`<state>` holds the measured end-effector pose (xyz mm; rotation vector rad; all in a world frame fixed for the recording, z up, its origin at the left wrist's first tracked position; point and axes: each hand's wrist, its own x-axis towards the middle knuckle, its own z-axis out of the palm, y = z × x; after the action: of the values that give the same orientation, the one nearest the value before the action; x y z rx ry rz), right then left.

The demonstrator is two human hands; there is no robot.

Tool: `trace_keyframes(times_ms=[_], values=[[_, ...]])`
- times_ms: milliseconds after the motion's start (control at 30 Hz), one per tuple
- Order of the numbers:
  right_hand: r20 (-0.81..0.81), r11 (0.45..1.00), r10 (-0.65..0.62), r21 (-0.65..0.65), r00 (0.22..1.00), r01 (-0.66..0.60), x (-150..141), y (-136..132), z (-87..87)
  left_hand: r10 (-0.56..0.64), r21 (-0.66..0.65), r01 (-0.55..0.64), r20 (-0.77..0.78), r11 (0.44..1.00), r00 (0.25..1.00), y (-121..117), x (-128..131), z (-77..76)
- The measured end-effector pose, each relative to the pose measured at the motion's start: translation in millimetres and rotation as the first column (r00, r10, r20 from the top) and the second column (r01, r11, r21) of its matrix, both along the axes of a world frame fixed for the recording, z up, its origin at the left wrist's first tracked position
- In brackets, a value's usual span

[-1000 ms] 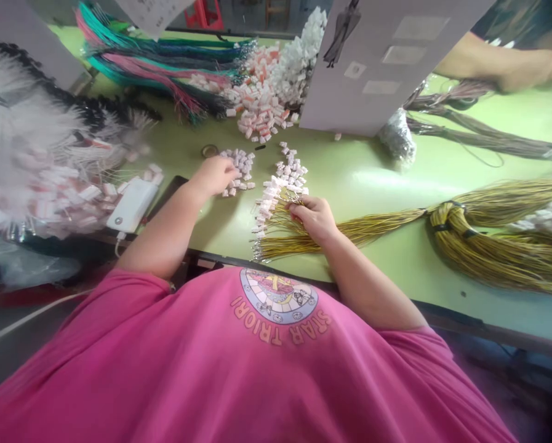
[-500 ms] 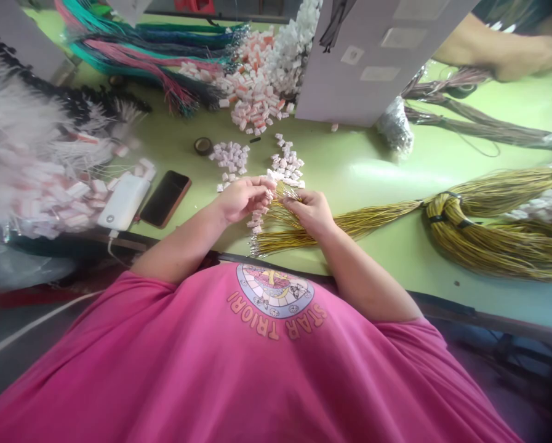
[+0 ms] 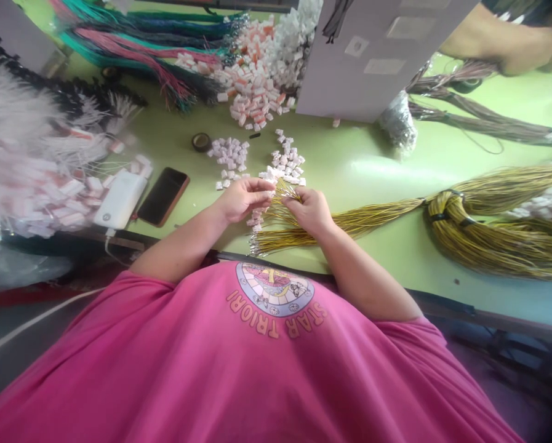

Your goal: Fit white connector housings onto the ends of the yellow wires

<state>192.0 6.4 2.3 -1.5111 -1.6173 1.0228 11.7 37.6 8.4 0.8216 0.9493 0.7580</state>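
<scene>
My left hand (image 3: 243, 199) is closed in a pinch, thumb against fingers, with a small white connector housing at its fingertips, partly hidden. Close on its right, my right hand (image 3: 311, 210) grips several yellow wires, their metal-tipped ends (image 3: 290, 194) fanning out toward my left fingers. More of the yellow wire bundle (image 3: 372, 220) runs beneath my right hand, its tips (image 3: 256, 243) lying near the table's front edge. White connector housings (image 3: 287, 161) lie just beyond my hands, and some with wires (image 3: 257, 218) hang or lie below my left fingers.
A phone (image 3: 164, 197) and a white power bank (image 3: 121, 200) lie left, beside piled white connectors (image 3: 63, 197). A tape roll (image 3: 201, 143) and a paler connector pile (image 3: 229, 154) lie ahead. A grey panel (image 3: 344, 74) stands beyond; another person's arm (image 3: 501, 43) is far right.
My left fingers have drawn together into a tighter pinch near the wire tips. My right hand stays almost in place on the wires. The view has shifted slightly.
</scene>
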Motion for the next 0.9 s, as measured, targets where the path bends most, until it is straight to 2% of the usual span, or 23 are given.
trace_keyframes(times_ms=[267,367,500,633,800,900], values=[[0.009,0.998,0.01,-0.064,1.0,-0.01,0,1,1.5,0.019,0.109,-0.016,-0.024,0.994,1.0,1,-1,-9.1],[0.018,0.996,0.023,-0.089,1.0,-0.021,0,1,2.1,0.032,0.254,-0.003,-0.109,0.967,0.993,1,-3,-9.1],[-0.007,0.994,0.034,-0.102,0.999,-0.034,0,1,2.6,0.06,0.425,0.059,-0.262,0.903,0.963,1,-4,-3.7],[-0.016,0.993,0.048,-0.109,0.999,-0.049,-2,1,-0.4,0.04,0.448,0.123,-0.338,0.886,0.94,-1,0,-3.1],[0.009,0.992,0.06,-0.113,0.998,-0.058,-4,1,-5.6,0.02,0.461,0.148,-0.341,0.875,0.94,-7,8,-9.3],[0.016,0.995,0.08,-0.066,0.997,-0.078,-3,2,-6.7,-0.005,0.461,0.215,-0.415,0.861,0.91,-4,2,-4.7]])
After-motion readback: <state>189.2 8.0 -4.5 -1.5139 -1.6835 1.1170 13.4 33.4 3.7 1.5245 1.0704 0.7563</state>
